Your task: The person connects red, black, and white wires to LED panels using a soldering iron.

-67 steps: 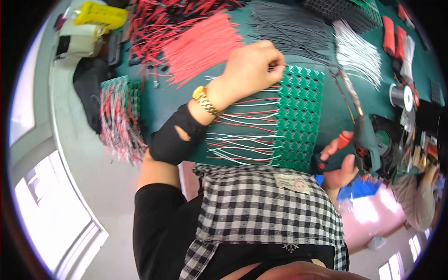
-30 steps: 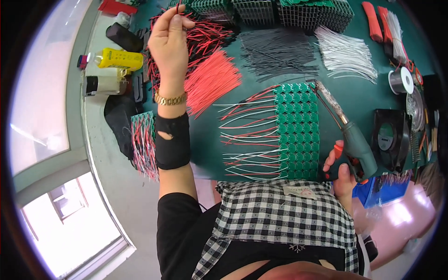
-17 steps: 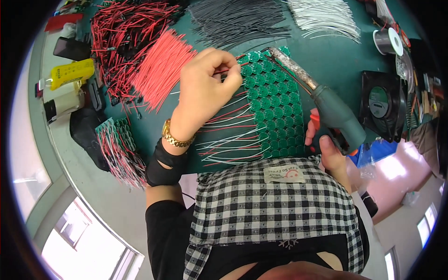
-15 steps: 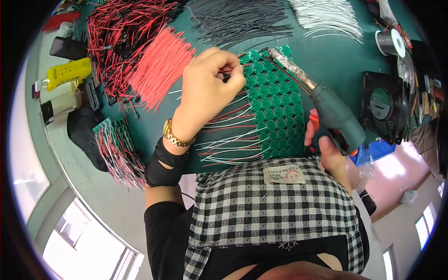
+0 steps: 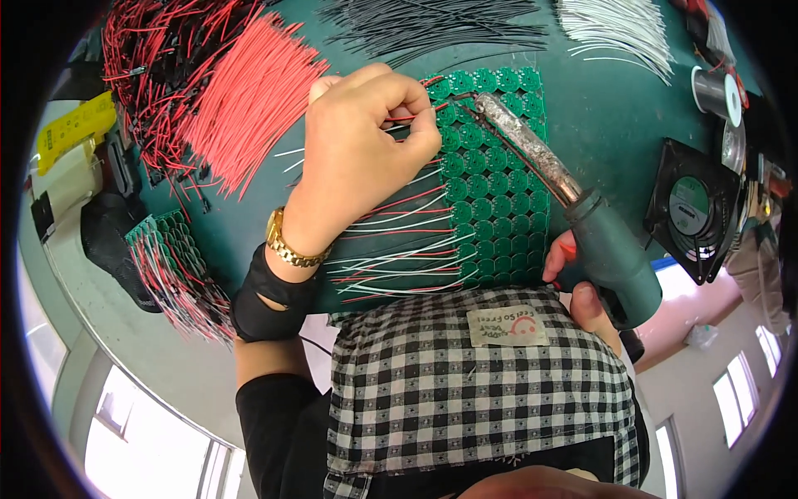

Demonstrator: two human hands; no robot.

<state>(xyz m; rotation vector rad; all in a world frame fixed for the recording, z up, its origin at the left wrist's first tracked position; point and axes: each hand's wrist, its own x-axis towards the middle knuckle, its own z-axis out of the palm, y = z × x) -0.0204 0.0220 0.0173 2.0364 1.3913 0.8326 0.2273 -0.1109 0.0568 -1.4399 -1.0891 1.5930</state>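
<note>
— Pinching a thin red wire (image 5: 413,117) between thumb and forefinger, the left hand (image 5: 359,148) is resting over the green panel of small round circuit boards (image 5: 490,179), near its far corner. The fingers are closed together on that wire.

— And the right hand (image 5: 582,287)?

— It is gripping the dark teal handle of a soldering iron (image 5: 611,258), fingers wrapped tight around it. The iron's long silvery barrel (image 5: 525,148) is slanting across the panel, and its tip is sitting just beside the pinched wire end, at the panel's far rows.

— Where is the panel lying?

— It is lying flat on the dark green tabletop (image 5: 615,100), close to the near edge, right in front of the person's black-and-white checked apron (image 5: 474,382). Red and white wire leads (image 5: 391,249) are fanning out from its left side, passing under the left wrist, which is wearing a gold bracelet watch (image 5: 291,243) and a black wrist band (image 5: 264,295).

— What else is lying around?

— A loose heap of cut red wires (image 5: 249,91) is lying toward the far left, black wires (image 5: 432,25) at the far edge, white wires (image 5: 619,29) toward the far right. A black square fan (image 5: 694,208) is standing at the right edge, a solder spool (image 5: 716,91) beyond it, and another wired green panel (image 5: 170,258) is hanging over the left edge.
</note>
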